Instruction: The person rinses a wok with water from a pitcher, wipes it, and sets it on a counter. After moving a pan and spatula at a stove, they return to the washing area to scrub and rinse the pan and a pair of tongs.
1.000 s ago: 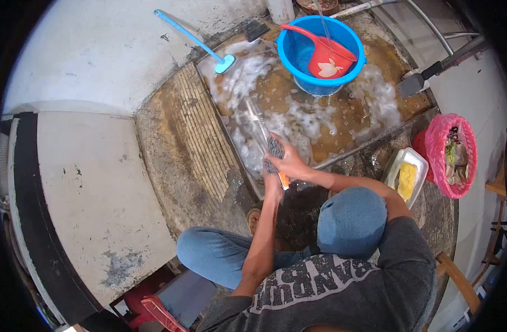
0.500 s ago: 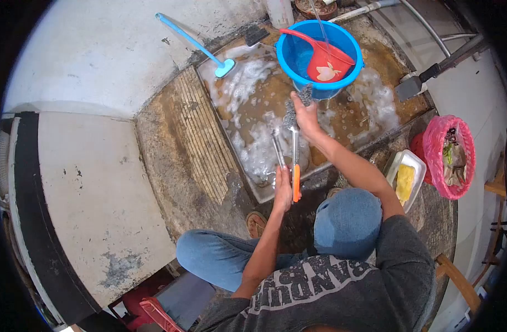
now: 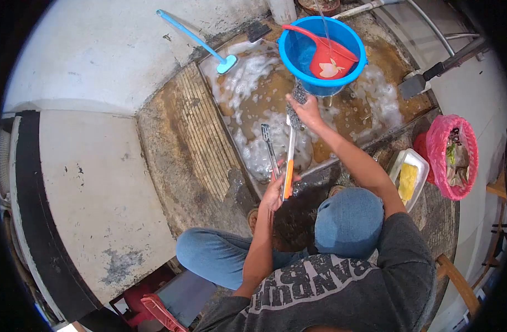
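Metal tongs [image 3: 291, 145] with an orange grip are spread apart over the wet floor basin. My left hand [image 3: 274, 193] is closed around their handle end, low in front of my knees. One arm of the tongs ends in a slotted tip that stands free on the left. My right hand [image 3: 309, 112] is closed on a grey scouring pad [image 3: 298, 105], which is wrapped against the far end of the other arm. Just beyond this hand stands a blue bucket [image 3: 322, 86] of water, with a red dipper [image 3: 331, 55] lying in it and water running in from above.
Suds lie across the basin floor [image 3: 253, 110]. A light-blue brush [image 3: 227, 63] leans on the wall at the back left. To the right are a white tray [image 3: 417, 191] with a yellow sponge [image 3: 408, 180] and a pink-lined waste basket [image 3: 441, 182].
The tongs have turned, showing the slotted tip more clearly farther left. My left hand has shifted slightly left. My right hand with the scouring pad has moved a little down the arm.
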A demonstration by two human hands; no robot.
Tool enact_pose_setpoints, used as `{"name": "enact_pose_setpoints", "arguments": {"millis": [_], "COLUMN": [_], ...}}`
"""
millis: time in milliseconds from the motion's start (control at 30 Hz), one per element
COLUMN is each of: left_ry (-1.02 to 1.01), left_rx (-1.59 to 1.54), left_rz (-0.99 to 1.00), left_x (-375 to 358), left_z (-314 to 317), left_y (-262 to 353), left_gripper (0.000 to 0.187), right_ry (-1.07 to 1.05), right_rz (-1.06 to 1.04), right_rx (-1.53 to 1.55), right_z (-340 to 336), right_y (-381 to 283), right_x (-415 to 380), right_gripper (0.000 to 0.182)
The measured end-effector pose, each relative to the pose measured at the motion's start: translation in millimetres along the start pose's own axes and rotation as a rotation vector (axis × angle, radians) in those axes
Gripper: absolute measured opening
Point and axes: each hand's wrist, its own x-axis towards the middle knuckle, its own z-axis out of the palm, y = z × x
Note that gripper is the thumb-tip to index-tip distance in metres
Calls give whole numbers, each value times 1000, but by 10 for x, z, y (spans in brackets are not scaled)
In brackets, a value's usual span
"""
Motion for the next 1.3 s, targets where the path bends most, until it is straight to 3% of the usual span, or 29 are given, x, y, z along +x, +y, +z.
{"name": "enact_pose_setpoints", "arguments": {"millis": [100, 200, 233, 333, 367, 467, 500, 600, 667, 733, 800, 833, 900, 1000, 1033, 1067, 1133, 1200, 1233, 1300], "left_ry": [9, -226, -258, -134, -112, -62, 1, 144, 314, 494, 614, 699, 607, 561, 575, 548, 588, 554, 526, 540], "left_rx": [-195, -565, -545, -300, -203, -78, -47, 64, 245, 409, 520, 537, 467, 860, 907, 965, 905, 1344, 1555, 1207], "left_rz": [31, 104, 102, 34, 48, -4, -26, -84, -76, -131, 214, 457, 188, 159, 348, 407, 354, 754, 962, 587], "left_x": [-30, -97, -90, -33, -34, 30, 41, 179, 207, 384, 250, 545, 396, 112, 113, 159, 175, 184, 229, 186], "left_z": [46, 42, 4, -133, -84, -87, -70, -209, -189, -481, -178, -441, -221, 269, 274, 159, 277, 154, 90, 153], "left_y": [23, 134, 147, 75, 73, 44, 41, -40, -98, -350, -271, -636, -415, 0, -155, -342, -338, -395, -423, -355], "left_gripper": [56, 64, 67, 69, 61, 50, 37, 33, 34, 37, 31, 26, 38, 38, 42, 40, 40, 36, 34, 40], "right_ry": [58, 100, 109, -81, -186, -278, -332, -117, -184, -359, -430, -408, -332, -243, -196, -150, -57, 24, -137, -43], "right_rz": [107, 92, 61, -139, -187, -285, -145, -152, 82, 75, 75, 81, 36, 40, 85, 127, 192, 232, 261, 10], "right_rx": [-35, -15, -4, -494, -601, -564, -525, -300, -243, -108, -48, -56, -120, -22, 10, 48, 47, -48, -13, -72], "right_z": [21, -19, -36, -236, -292, -225, -145, 216, 427, 445, 456, 461, 517, 590, 558, 544, 559, 523, 447, 541], "right_y": [53, 147, 186, 429, 405, 502, 363, -104, -86, -181, -240, -253, -246, -454, -488, -522, -499, -393, -375, -178], "right_x": [33, 25, 8, 4, -36, -189, -273, -740, -1067, -1412, -1446, -1381, -1257, -851, -652, -432, -331, -349, -445, -758], "right_gripper": [30, 28, 26, 22, 30, 41, 45, 50, 56, 57, 58, 58, 51, 37, 34, 33, 33, 35, 38, 41]}}
